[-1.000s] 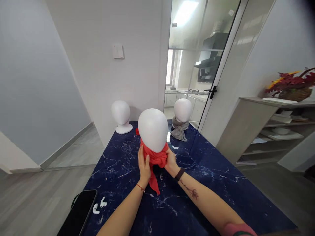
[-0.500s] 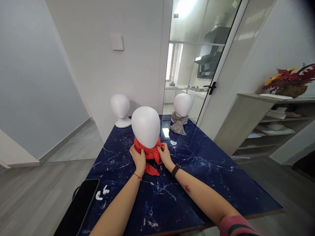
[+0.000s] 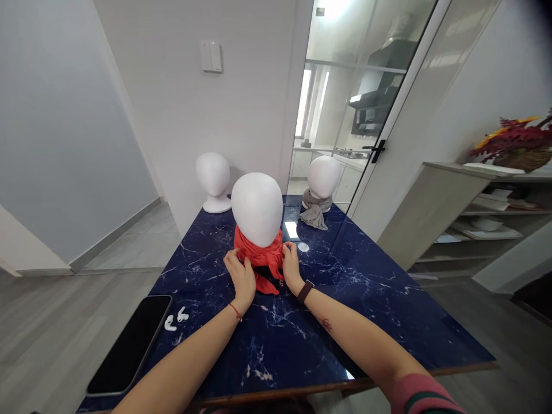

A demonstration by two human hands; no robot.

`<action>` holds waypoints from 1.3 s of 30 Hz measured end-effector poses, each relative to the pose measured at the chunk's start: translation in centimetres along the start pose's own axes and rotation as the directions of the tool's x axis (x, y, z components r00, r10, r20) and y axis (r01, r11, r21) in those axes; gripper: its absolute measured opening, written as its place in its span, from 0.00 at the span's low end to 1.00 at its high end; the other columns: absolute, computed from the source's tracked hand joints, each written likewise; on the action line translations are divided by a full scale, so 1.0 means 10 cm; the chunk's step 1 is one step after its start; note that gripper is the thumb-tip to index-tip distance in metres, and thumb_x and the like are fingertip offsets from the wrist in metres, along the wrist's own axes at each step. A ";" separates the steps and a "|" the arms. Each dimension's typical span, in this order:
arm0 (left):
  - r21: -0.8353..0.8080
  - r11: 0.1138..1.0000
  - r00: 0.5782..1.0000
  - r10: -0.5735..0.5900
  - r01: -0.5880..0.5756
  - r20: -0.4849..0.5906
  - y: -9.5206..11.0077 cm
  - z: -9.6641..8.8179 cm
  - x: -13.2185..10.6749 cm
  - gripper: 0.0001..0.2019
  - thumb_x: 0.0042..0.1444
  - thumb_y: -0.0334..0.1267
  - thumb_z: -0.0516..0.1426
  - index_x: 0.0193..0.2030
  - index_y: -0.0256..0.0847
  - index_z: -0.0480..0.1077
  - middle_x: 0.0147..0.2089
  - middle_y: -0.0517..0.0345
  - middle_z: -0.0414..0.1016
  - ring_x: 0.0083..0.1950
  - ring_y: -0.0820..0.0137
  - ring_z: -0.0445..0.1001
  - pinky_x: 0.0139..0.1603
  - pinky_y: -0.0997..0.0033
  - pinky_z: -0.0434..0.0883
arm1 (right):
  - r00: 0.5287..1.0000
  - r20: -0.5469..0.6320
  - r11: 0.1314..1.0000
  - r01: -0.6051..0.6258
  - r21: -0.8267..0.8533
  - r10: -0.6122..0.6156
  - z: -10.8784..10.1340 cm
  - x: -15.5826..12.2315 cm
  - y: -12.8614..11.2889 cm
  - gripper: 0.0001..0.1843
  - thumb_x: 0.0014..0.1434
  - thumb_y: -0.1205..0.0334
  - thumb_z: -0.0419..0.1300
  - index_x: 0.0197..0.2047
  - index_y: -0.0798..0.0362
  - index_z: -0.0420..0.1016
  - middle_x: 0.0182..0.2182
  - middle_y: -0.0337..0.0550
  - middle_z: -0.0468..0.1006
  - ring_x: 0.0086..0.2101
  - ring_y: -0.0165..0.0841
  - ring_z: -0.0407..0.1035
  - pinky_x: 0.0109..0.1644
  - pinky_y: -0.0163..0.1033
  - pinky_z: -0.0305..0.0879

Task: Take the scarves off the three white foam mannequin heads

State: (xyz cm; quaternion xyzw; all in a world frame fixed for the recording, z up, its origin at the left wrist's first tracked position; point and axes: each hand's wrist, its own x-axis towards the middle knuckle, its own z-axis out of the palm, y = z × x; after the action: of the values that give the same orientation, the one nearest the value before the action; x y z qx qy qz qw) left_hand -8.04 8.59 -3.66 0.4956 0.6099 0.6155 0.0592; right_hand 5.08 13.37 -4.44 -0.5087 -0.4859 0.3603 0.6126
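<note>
Red cloth, a scarf [image 3: 259, 250], is wrapped in loose folds around the neck of the near white dummy head [image 3: 257, 207], which stands upright around the middle of the dark blue tabletop [image 3: 345, 310]. One pointed end of the scarf hangs down on the near side, between the two hands. The left hand [image 3: 242, 282] touches the scarf's left side, its grip partly curled, with the thumb set apart from the fingers; whether any cloth is pinched between them is hidden. The right hand [image 3: 292, 267] is at the scarf's right side, its grip drawn in, thumb and fingertips closed together on the edge of the cloth. A red string bracelet [image 3: 235, 310] circles the left wrist, and a dark wristband [image 3: 306, 291] the right.

At the far left of the tabletop stands a bare dummy head [image 3: 213, 172]. At the far right, in front of the glass door [image 3: 340, 86], another dummy head [image 3: 323, 175] wears a grey scarf [image 3: 315, 214] around its neck. On the near left lie a black phone [image 3: 131, 342] and, just to its right, two white earbuds [image 3: 170, 325].
</note>
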 end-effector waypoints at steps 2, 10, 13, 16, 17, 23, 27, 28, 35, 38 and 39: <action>-0.018 0.999 0.994 0.050 -0.048 0.099 0.03 -0.12 -0.09 0.09 0.55 0.28 0.49 0.43 0.41 0.60 0.45 0.52 0.61 0.50 0.64 0.62 0.56 0.56 0.62 | 1.000 -0.015 1.000 -0.016 0.017 0.016 0.01 -0.01 0.01 0.10 0.56 0.53 0.46 0.35 0.50 0.60 0.26 0.34 0.63 0.25 0.30 0.58 0.32 0.35 0.55; -0.092 0.983 0.926 0.178 -0.156 0.332 0.08 -0.24 -0.06 0.17 0.56 0.26 0.48 0.50 0.44 0.64 0.45 0.55 0.63 0.44 0.70 0.67 0.49 0.65 0.68 | 0.994 -0.058 0.994 0.088 -0.066 -0.092 0.03 -0.10 -0.04 0.06 0.52 0.61 0.46 0.35 0.49 0.56 0.24 0.32 0.61 0.24 0.30 0.57 0.32 0.35 0.55; 0.003 0.965 0.881 0.238 -0.262 0.410 0.06 -0.22 -0.02 0.15 0.53 0.25 0.50 0.46 0.43 0.68 0.47 0.53 0.61 0.49 0.67 0.66 0.53 0.63 0.67 | 0.990 -0.032 0.990 0.134 -0.047 -0.135 0.05 -0.13 -0.05 0.07 0.51 0.63 0.47 0.36 0.49 0.55 0.28 0.34 0.63 0.30 0.31 0.62 0.38 0.37 0.58; 0.116 0.924 0.847 0.277 -0.364 0.453 0.01 -0.20 -0.02 0.17 0.51 0.24 0.52 0.47 0.42 0.67 0.48 0.52 0.63 0.50 0.65 0.65 0.54 0.62 0.66 | 0.986 0.001 0.985 0.167 -0.036 -0.167 0.06 -0.14 -0.05 0.08 0.51 0.64 0.48 0.37 0.49 0.56 0.31 0.37 0.65 0.34 0.32 0.64 0.41 0.37 0.60; 0.165 0.902 0.838 0.285 -0.398 0.464 0.01 -0.20 -0.02 0.17 0.51 0.24 0.52 0.48 0.41 0.66 0.48 0.52 0.64 0.50 0.64 0.65 0.54 0.61 0.66 | 0.985 0.010 0.984 0.173 -0.036 -0.173 0.06 -0.14 -0.04 0.09 0.50 0.64 0.49 0.37 0.50 0.56 0.32 0.37 0.66 0.34 0.32 0.64 0.41 0.38 0.60; 0.394 0.791 0.842 0.264 -0.468 0.471 0.02 -0.24 0.03 0.08 0.53 0.28 0.53 0.40 0.41 0.67 0.46 0.51 0.66 0.46 0.62 0.64 0.47 0.61 0.67 | 0.986 0.038 0.980 0.167 -0.109 -0.164 0.04 -0.13 -0.01 0.08 0.50 0.62 0.51 0.36 0.51 0.61 0.31 0.38 0.69 0.33 0.33 0.65 0.40 0.38 0.60; 0.413 0.781 0.840 0.251 -0.469 0.481 0.04 -0.26 0.05 0.06 0.51 0.28 0.54 0.35 0.41 0.66 0.45 0.52 0.66 0.45 0.63 0.63 0.47 0.62 0.67 | 0.989 0.008 0.976 0.144 -0.163 -0.145 0.00 -0.07 0.04 0.06 0.48 0.61 0.54 0.31 0.52 0.64 0.27 0.37 0.70 0.29 0.31 0.65 0.38 0.37 0.60; 0.408 0.786 0.841 0.248 -0.464 0.481 0.04 -0.26 0.05 0.06 0.50 0.27 0.54 0.34 0.41 0.66 0.45 0.53 0.66 0.44 0.63 0.63 0.47 0.63 0.67 | 0.991 -0.013 0.978 0.127 -0.168 -0.131 -0.01 -0.04 0.05 0.06 0.47 0.61 0.55 0.30 0.52 0.64 0.27 0.36 0.70 0.29 0.31 0.65 0.37 0.36 0.60; 0.367 0.882 0.926 0.168 -0.294 0.339 -0.09 -0.29 0.10 0.03 0.49 0.30 0.55 0.28 0.41 0.64 0.40 0.52 0.64 0.44 0.62 0.64 0.47 0.61 0.66 | 0.981 -0.194 0.996 -0.017 -0.082 0.000 -0.15 0.22 0.18 0.06 0.42 0.63 0.57 0.27 0.53 0.66 0.21 0.34 0.69 0.23 0.29 0.63 0.28 0.34 0.58; 0.332 0.937 0.980 0.039 -0.104 0.197 -0.19 -0.31 0.16 0.04 0.50 0.31 0.54 0.26 0.41 0.63 0.38 0.53 0.62 0.43 0.64 0.65 0.48 0.61 0.66 | 0.969 -0.242 0.998 -0.060 -0.027 0.052 -0.21 0.32 0.21 0.05 0.42 0.65 0.56 0.26 0.52 0.64 0.19 0.33 0.67 0.21 0.28 0.62 0.24 0.32 0.57; 0.320 0.947 0.990 -0.011 -0.036 0.144 -0.22 -0.32 0.19 0.04 0.50 0.30 0.53 0.27 0.41 0.63 0.38 0.54 0.62 0.43 0.65 0.65 0.49 0.61 0.66 | 0.965 -0.250 0.997 -0.076 -0.005 0.073 -0.23 0.35 0.21 0.05 0.42 0.65 0.56 0.26 0.52 0.63 0.18 0.32 0.67 0.20 0.28 0.62 0.23 0.32 0.57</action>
State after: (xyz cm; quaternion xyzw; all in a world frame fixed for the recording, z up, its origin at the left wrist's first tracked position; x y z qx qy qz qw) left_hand -12.35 8.18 -3.72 0.5455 0.6931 0.4709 0.0177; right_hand 8.32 16.49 -5.72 -0.5722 -0.3880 0.3127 0.6513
